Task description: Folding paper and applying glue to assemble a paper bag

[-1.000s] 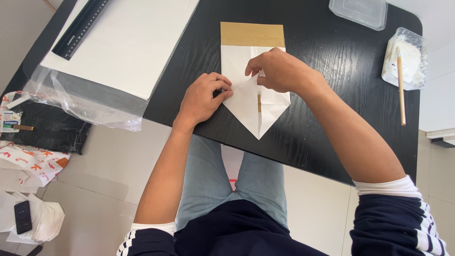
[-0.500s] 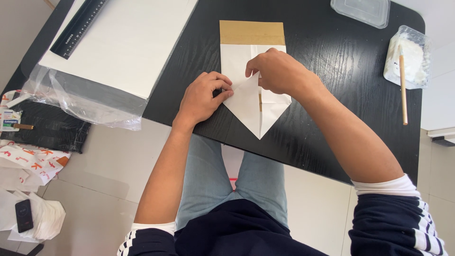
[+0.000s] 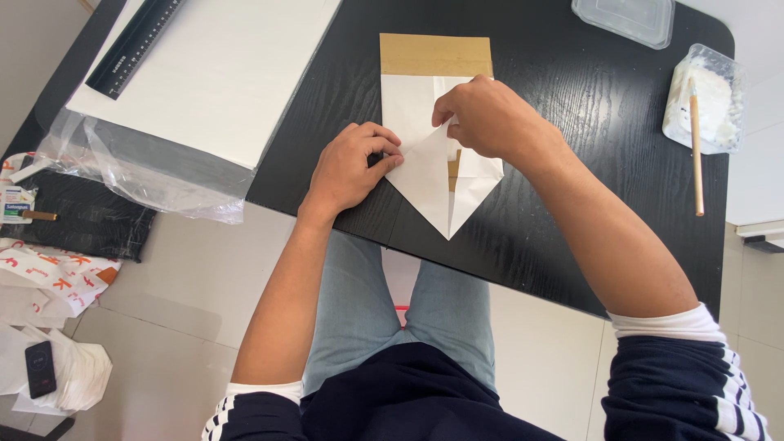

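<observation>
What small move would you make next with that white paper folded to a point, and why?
Probably run the right hand down along the flap to press its crease flat. The left hand pins the left edge of the white paper, whose two flaps meet in a point towards the person, and the right fingers hold a slightly lifted fold.

A black wood-grain counter (image 3: 588, 163) with rounded corners stands on a pale tiled floor (image 3: 188, 310). Even daylight falls across both, with soft shadows.
</observation>
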